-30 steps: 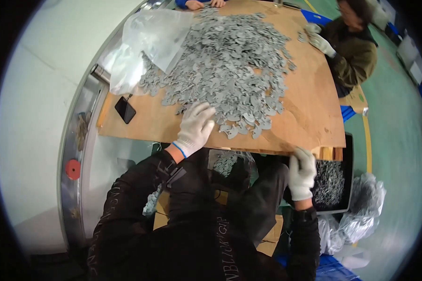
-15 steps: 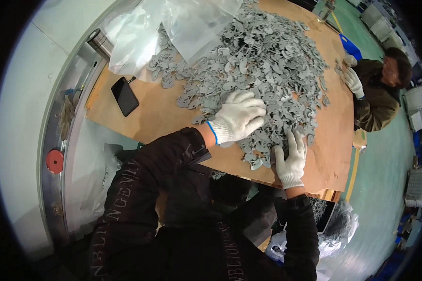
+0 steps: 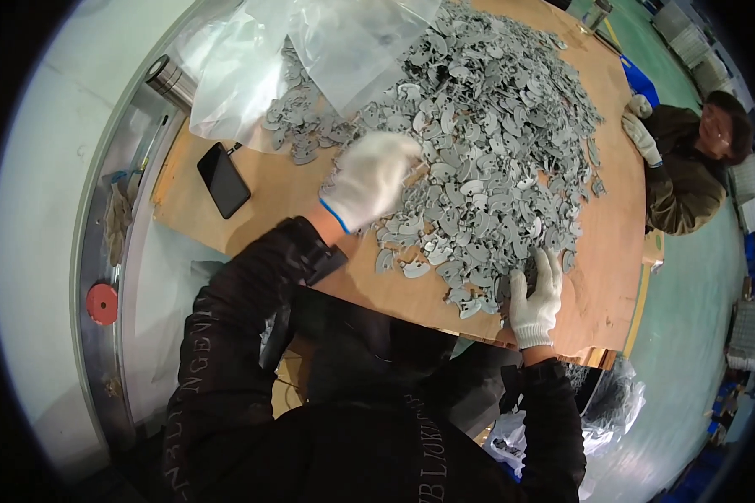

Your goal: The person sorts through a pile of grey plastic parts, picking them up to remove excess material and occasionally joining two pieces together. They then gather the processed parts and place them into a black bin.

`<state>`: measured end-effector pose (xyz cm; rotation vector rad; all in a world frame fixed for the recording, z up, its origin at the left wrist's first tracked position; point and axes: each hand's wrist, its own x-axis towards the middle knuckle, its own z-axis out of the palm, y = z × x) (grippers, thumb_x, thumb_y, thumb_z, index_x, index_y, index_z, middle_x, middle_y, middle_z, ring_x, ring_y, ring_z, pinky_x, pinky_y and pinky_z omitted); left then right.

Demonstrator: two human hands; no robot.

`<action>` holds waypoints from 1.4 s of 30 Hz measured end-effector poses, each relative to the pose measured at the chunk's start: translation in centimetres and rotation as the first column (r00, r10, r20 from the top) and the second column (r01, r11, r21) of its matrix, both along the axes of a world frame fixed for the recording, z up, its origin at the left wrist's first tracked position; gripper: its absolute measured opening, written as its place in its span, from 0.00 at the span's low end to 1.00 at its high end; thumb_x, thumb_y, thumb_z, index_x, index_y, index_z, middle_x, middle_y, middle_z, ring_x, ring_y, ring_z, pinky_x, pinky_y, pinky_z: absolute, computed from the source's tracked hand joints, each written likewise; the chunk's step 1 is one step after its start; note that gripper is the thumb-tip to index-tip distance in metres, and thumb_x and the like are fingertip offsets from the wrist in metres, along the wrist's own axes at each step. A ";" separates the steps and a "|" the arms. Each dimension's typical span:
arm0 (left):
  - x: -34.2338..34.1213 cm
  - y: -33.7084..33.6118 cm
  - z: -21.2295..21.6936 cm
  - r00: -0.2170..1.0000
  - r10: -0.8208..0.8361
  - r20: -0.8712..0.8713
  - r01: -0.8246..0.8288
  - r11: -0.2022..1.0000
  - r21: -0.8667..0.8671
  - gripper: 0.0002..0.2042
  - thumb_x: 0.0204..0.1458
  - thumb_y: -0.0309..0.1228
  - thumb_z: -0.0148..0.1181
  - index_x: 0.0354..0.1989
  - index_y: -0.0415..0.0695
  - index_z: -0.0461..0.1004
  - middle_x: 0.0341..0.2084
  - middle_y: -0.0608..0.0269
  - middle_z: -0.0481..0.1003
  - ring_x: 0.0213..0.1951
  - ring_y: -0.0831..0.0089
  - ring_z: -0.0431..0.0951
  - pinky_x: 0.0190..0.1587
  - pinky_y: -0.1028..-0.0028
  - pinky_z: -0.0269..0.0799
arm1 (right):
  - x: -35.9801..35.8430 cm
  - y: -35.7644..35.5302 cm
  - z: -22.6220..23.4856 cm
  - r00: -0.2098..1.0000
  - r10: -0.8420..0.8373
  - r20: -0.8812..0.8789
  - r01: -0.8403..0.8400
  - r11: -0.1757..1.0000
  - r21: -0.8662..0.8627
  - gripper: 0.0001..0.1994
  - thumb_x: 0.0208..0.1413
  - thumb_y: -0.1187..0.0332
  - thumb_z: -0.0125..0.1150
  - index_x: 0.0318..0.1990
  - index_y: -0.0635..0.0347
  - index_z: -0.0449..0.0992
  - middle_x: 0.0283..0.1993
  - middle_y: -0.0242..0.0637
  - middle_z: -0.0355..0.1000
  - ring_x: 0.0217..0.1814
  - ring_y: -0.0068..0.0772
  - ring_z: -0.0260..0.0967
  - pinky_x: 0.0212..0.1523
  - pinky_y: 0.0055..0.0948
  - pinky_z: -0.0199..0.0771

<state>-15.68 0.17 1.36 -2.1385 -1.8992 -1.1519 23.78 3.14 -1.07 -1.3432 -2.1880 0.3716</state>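
A wide heap of small flat grey curved parts covers much of the wooden table. My left hand, in a white knit glove with a blue cuff edge, is over the heap's left edge. Motion smears its fingers, and whether it holds a part cannot be made out. At the heap's near right edge rests my right hand, also gloved in white. Its fingers stretch forward and the thumb stands apart, touching the parts beside them; nothing shows in its grasp.
Clear plastic bags lie over the heap's far left. A black phone and a metal flask are on the left. Across the table's right side is a person in white gloves, near a blue bin.
My left hand has moved left across the heap, and its fingers no longer show spread. The right hand has shifted slightly nearer and right in view. The whole view has shifted a little.
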 end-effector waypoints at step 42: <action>1.5 2.0 4.9 0.995 0.043 -0.091 -0.096 0.675 -0.732 0.25 0.62 0.41 0.58 0.67 0.48 0.74 0.59 0.51 0.78 0.58 0.50 0.80 0.64 0.57 0.73 | -0.1 0.4 -0.5 0.998 -0.025 -0.049 0.027 0.999 0.042 0.28 0.56 0.58 0.73 0.62 0.60 0.76 0.66 0.52 0.73 0.72 0.59 0.65 0.76 0.53 0.61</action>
